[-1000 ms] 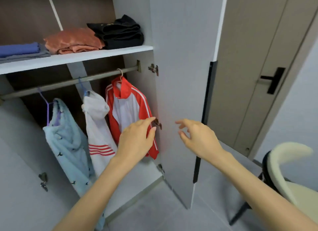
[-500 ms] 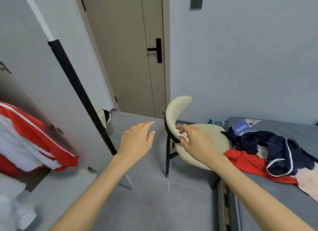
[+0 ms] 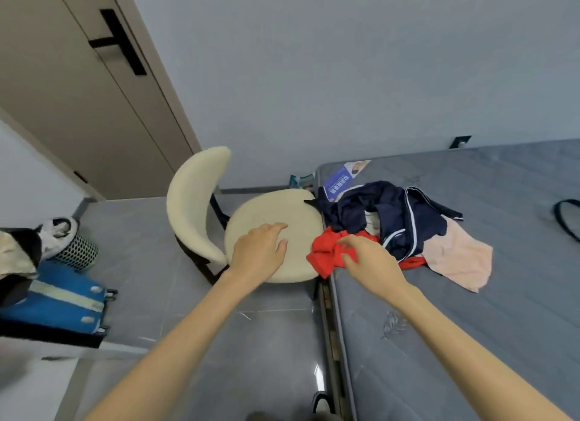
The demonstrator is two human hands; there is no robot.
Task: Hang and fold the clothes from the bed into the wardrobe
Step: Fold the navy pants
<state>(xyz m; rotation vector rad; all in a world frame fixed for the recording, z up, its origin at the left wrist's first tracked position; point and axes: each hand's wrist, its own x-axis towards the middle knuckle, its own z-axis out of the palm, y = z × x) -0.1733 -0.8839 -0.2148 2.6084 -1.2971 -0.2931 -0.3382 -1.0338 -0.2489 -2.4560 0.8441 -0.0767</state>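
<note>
While the left hand [image 3: 260, 254] is being held above the chair [image 3: 194, 200] seat, fingers loosely spread, the red garment [image 3: 323, 257] is being pinched by the right hand's [image 3: 373, 263] fingers at the bed [image 3: 470, 342] edge; farther back it is being overlapped by a navy jacket [image 3: 398, 219], a pink garment [image 3: 458, 260] beside.

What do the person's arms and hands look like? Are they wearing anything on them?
Both arms are bare as far up as the picture shows, with no sleeves in view. The left hand and the right hand have no gloves on. No ring, watch or bracelet shows on the fingers or wrists.
</note>
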